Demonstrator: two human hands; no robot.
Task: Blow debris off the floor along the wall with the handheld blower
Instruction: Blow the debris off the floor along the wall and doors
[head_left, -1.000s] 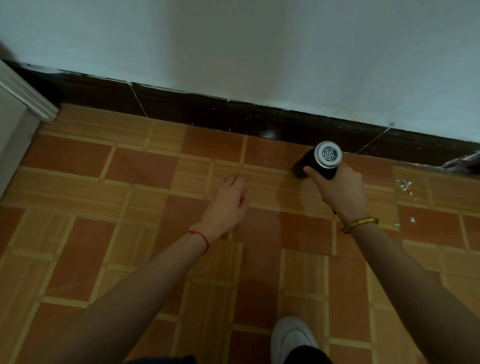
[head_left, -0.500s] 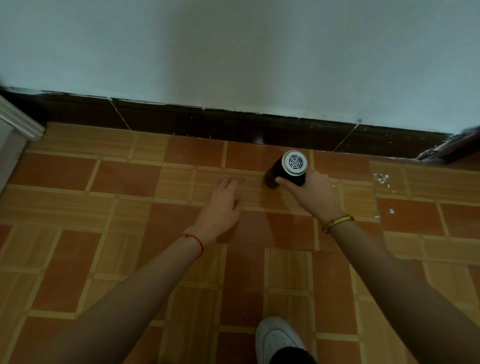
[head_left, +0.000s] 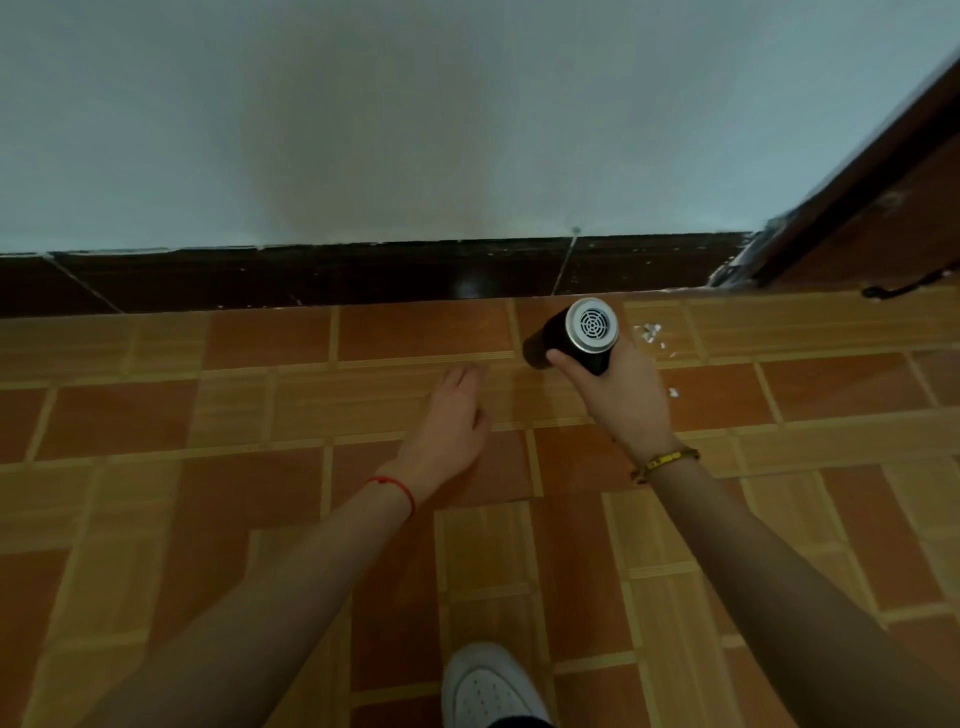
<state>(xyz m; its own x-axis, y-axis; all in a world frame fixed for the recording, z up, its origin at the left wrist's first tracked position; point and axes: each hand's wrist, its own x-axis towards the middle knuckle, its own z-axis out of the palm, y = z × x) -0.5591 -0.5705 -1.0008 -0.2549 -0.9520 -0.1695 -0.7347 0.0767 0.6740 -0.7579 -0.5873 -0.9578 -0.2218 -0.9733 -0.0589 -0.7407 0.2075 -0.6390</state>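
Note:
My right hand (head_left: 621, 395) grips a black handheld blower (head_left: 574, 335) with a silver grilled rear end facing me; its nozzle points left and down at the floor near the dark baseboard (head_left: 363, 278). My left hand (head_left: 449, 426) hovers flat and open over the tiles, just left of the blower, holding nothing. Small white debris bits (head_left: 649, 332) lie on the floor right of the blower, close to the wall, with another fleck (head_left: 674, 392) nearer me.
A white wall (head_left: 415, 130) runs across the top. A brown door frame (head_left: 872, 192) rises at the right, with a dark object (head_left: 904, 288) at its base. My white shoe (head_left: 485, 686) stands at the bottom centre on the orange tiled floor (head_left: 208, 493).
The view has swung right along the wall, bringing the door frame in. Both hands keep their poses; the blower now sits closer to the debris.

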